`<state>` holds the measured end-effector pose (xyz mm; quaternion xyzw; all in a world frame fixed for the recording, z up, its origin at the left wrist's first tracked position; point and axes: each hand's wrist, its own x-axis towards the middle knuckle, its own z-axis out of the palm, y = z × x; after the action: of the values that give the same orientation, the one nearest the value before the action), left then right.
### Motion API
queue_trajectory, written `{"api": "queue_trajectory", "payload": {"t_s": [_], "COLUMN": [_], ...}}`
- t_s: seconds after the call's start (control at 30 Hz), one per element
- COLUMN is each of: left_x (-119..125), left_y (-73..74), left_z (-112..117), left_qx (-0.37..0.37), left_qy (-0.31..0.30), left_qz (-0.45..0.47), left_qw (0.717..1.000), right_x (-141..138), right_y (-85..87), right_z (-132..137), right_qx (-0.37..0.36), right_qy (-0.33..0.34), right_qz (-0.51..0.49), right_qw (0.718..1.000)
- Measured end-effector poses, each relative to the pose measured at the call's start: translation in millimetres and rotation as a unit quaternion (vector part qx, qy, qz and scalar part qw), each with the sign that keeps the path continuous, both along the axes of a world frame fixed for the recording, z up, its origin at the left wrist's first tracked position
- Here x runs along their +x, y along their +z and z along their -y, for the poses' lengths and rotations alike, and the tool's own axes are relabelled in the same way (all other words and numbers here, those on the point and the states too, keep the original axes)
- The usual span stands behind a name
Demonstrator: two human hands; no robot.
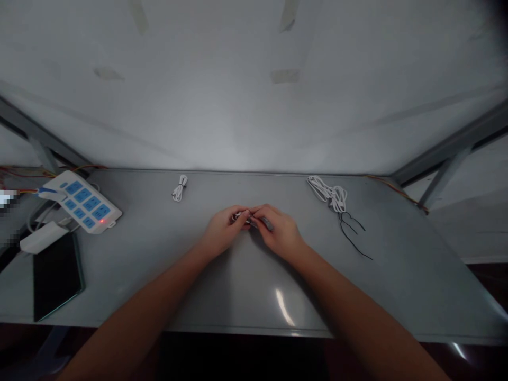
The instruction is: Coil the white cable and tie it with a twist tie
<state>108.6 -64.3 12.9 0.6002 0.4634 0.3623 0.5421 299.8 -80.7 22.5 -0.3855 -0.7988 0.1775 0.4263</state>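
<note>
Fingertips of the left hand (223,228) and right hand (278,230) meet at mid-table, both hands curled nearly closed and pinching a small white cable (240,216) between them; its far end is hidden by the fingers. Beyond the left hand, toward the wall, lies a small bundled white cord (180,188). Farther left sits a white power strip (82,201) with blue sockets, and nearer the table's front edge a dark tablet (56,275). Right of the right hand lies a heap of white cables (328,192), with thin black ties (352,230) just in front of it. All rest on the grey table (397,286).
</note>
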Motion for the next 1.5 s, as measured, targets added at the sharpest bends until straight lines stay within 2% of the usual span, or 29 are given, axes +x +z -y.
{"api": "queue_trajectory", "payload": {"t_s": [0.1, 0.2, 0.37, 0.5, 0.67, 0.8, 0.87, 0.97, 1.03, 1.1, 1.2, 1.3, 1.4, 1.5], "left_x": [0, 1, 3, 5, 7, 9, 11, 12, 12, 12, 11, 10, 8, 7], "left_y": [3.2, 7.8, 15.1, 21.6, 20.1, 20.6, 23.8, 27.5, 26.8, 24.0, 21.4, 24.8, 29.6, 30.2], "left_z": [-2, -1, 3, 9, 14, 20, 22, 22, 18, 13, 8, 8, 9, 8], "left_qx": [0.007, 0.047, 0.182, 0.226, 0.279, 0.31, 0.308, 0.227, 0.121, 0.011, -0.118, -0.207, -0.264, -0.294], "left_qy": [0.008, 0.03, 0.042, 0.022, 0.034, 0.053, 0.062, 0.07, 0.081, 0.092, 0.081, 0.03, -0.021, -0.02], "left_qz": [-0.03, -0.098, -0.229, -0.276, -0.278, -0.265, -0.237, -0.142, -0.048, 0.052, 0.166, 0.227, 0.253, 0.27], "left_qw": [0.999, 0.994, 0.955, 0.934, 0.919, 0.911, 0.919, 0.961, 0.988, 0.994, 0.976, 0.951, 0.93, 0.917], "right_x": [-1, -2, -1, 0, -4, -9, -11, -11, -11, -9, -8, -7, -6, -4], "right_y": [2.1, 3.0, 6.7, 11.0, 8.9, 3.6, 1.9, 1.8, 2.8, 3.8, 4.6, 4.9, 6.6, 9.9], "right_z": [1, 1, 1, 3, 7, 7, 6, 5, 5, 4, 3, 3, 3, 4], "right_qx": [0.012, 0.037, 0.113, 0.125, 0.073, -0.004, -0.063, -0.131, -0.137, -0.119, -0.083, -0.08, -0.084, -0.064], "right_qy": [-0.003, -0.024, -0.01, 0.012, -0.046, -0.105, -0.125, -0.121, -0.101, -0.084, -0.064, -0.056, -0.044, -0.032], "right_qz": [-0.014, -0.007, 0.083, 0.141, 0.11, 0.015, -0.05, -0.122, -0.134, -0.131, -0.124, -0.126, -0.13, -0.124], "right_qw": [1.0, 0.999, 0.99, 0.982, 0.99, 0.994, 0.989, 0.976, 0.976, 0.981, 0.987, 0.987, 0.987, 0.99]}}
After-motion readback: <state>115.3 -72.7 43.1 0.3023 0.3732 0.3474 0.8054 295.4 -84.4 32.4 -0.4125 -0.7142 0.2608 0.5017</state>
